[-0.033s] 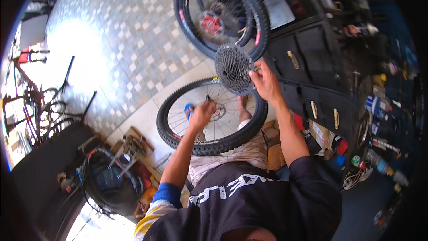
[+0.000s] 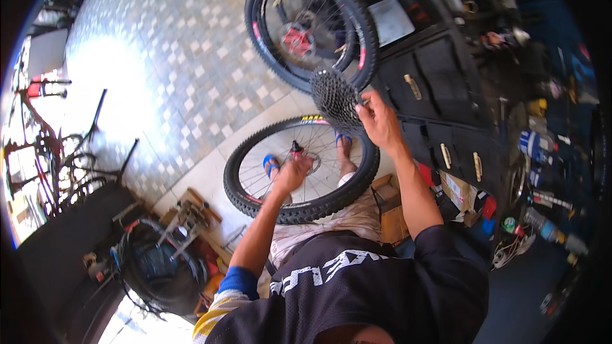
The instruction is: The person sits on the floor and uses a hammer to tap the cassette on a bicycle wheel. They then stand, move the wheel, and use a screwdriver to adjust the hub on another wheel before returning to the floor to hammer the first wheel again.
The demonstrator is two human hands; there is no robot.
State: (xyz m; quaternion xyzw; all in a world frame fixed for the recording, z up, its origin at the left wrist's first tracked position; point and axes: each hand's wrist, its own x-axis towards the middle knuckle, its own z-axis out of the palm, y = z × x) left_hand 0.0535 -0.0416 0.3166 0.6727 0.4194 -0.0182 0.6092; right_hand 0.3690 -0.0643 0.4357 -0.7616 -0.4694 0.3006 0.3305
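Note:
My right hand [image 2: 380,120] pinches a dark bicycle cassette [image 2: 336,97] by its right edge, fingers closed on it. The cassette is tilted in the air above the far rim of a bicycle wheel. That wheel [image 2: 305,218] has a knobby black tyre and leans across my lap. At its middle my left hand [image 2: 292,174] is closed on the wheel beside the hub; the fingertips are partly hidden. The red and black hub end [image 2: 296,148] sticks up just past that hand, apart from the cassette. Thin spokes and a brake disc [image 2: 313,163] show next to it.
A second wheel [image 2: 255,32] with a red hub stands ahead, against black drawers [image 2: 440,76] on the right. Tools and bottles crowd the far right. Bike frames [image 2: 57,146] stand at left; coiled tyres [image 2: 156,261] and a wooden-based metal stand [image 2: 185,229] lie near my left arm.
The cassette has turned and shows more edge-on, still in my right hand. My left hand has slid down from the hub end, which now shows above it.

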